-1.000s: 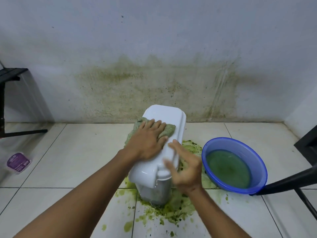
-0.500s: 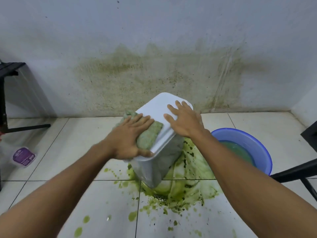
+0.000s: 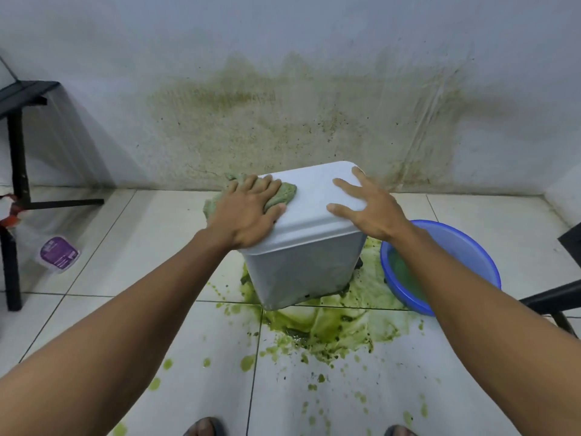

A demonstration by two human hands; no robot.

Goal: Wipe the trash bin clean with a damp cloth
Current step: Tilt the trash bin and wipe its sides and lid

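A white plastic trash bin [image 3: 301, 265] stands straight ahead of the person on the tiled floor [image 3: 125, 247], close to the stained wall, in a puddle of green slime [image 3: 330, 325]. Its flat lid faces up under both hands. The left hand [image 3: 248, 212] lies flat with its fingers extended, pressing a crumpled green damp cloth [image 3: 284, 191] onto the lid's far-left corner. The right hand [image 3: 367, 209] rests spread and flat on the lid's right side, holding nothing and apparently steadying the bin.

The bare stretch of lid lies between the hands, to the right of the cloth. The next stroke therefore probably runs rightward and nearer, led by the left hand. A round blue plastic basin [image 3: 465, 243] of greenish water sits just beside the bin on the right.
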